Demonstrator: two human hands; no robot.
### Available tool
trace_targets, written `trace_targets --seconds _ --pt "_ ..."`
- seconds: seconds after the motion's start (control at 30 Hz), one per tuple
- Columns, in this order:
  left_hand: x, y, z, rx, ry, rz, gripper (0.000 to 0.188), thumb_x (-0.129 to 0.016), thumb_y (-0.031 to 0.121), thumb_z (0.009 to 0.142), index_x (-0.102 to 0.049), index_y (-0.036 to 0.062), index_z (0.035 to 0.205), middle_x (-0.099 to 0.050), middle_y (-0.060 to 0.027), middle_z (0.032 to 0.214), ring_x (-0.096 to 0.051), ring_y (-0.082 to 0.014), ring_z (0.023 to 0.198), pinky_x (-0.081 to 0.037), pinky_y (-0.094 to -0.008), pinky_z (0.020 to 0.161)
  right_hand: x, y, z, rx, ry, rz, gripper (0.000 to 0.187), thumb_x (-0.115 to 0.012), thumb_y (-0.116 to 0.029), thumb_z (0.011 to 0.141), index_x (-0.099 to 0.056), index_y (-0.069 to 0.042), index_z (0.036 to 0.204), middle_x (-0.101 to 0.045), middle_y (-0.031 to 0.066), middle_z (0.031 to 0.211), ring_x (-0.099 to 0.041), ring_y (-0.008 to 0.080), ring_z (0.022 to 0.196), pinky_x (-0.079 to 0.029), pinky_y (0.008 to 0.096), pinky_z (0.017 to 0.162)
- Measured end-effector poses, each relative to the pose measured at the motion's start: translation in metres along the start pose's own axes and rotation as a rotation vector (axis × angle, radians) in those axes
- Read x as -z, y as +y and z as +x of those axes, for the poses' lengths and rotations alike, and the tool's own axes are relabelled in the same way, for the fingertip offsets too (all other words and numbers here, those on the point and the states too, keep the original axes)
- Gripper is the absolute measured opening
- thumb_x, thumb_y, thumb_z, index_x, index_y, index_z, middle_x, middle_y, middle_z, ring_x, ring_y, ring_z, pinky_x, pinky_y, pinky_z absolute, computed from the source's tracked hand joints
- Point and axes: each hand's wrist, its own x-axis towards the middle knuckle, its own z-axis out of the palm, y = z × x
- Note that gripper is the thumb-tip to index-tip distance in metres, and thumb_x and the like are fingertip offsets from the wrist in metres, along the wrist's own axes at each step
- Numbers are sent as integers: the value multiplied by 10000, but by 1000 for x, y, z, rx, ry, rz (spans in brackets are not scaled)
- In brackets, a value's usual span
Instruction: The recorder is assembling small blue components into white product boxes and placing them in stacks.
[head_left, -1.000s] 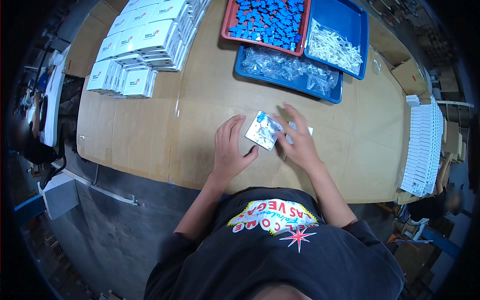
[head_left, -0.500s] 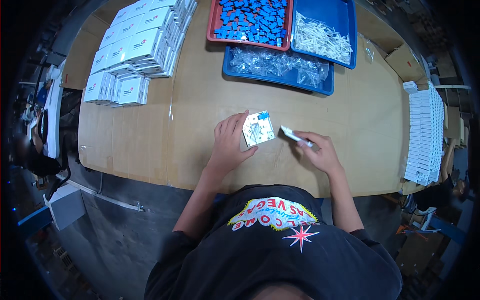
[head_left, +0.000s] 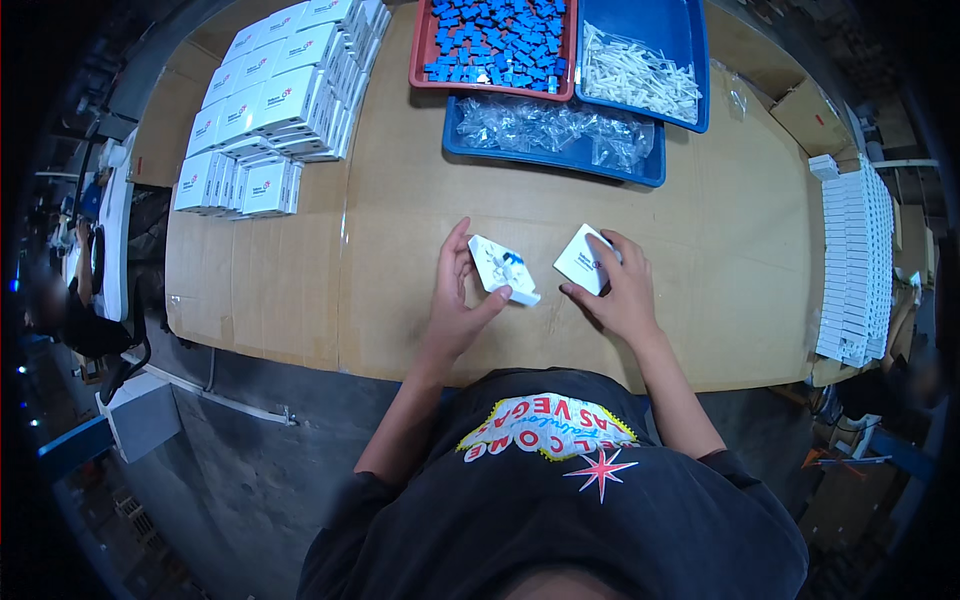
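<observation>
My left hand grips a shallow white square housing by its left and near edges. The housing is tilted, and its inner side shows a blue connector block and small fittings too fine to make out. Across a short gap, my right hand is closed on a flat white square cover. Its printed outer face points up, and my fingers lie over its right part. Both pieces are above the middle of the cardboard-covered table, apart from each other.
At the back stand a red tray of blue connector blocks, a blue tray of thin white pieces and another blue tray of clear plastic bags. White boxes are stacked back left, white pieces at the right edge.
The cover in my right hand has turned from edge-on to printed face up. My left hand has tilted the housing, which was lying flatter and facing up.
</observation>
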Motion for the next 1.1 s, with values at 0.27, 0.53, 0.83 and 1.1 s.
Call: trace_targets --seconds 0.27,0.53,0.83,1.1 --pt "-17 22 8 449 84 -940 752 -253 562 1094 -432 -14 1544 -628 -216 1359 -624 -299 1212 -486 -437 1078 7 -3 8 42 82 160 649 -817 -273 884 -577 -133 1470 -580 173 1431 -566 364 1305 -429 490 1102" --pt "-26 45 7 626 -31 -1186 825 -245 655 1080 -437 -1 1541 -635 -193 1353 -651 -295 1114 -544 -436 963 56 -40 44 -378 -95 2158 667 -345 -444 1104 -222 -121 1674 -480 280 1539 -520 448 1391 -408 553 1186" --pt "-41 47 5 735 -116 -1170 805 -238 666 1087 -493 18 1490 -655 -195 1328 -687 -314 1074 -574 -462 914 33 -41 51 -288 -159 1780 650 -378 -460 1128 -310 -63 1639 -554 216 1492 -577 315 1358 -413 455 1184" --pt "-50 40 6 736 -109 -1083 772 -189 701 1081 -535 107 1433 -659 -157 1326 -681 -295 1120 -557 -473 940 35 -46 49 -170 -419 1270 508 -445 -379 1140 -502 -94 1558 -583 103 1466 -573 199 1330 -459 323 1070"
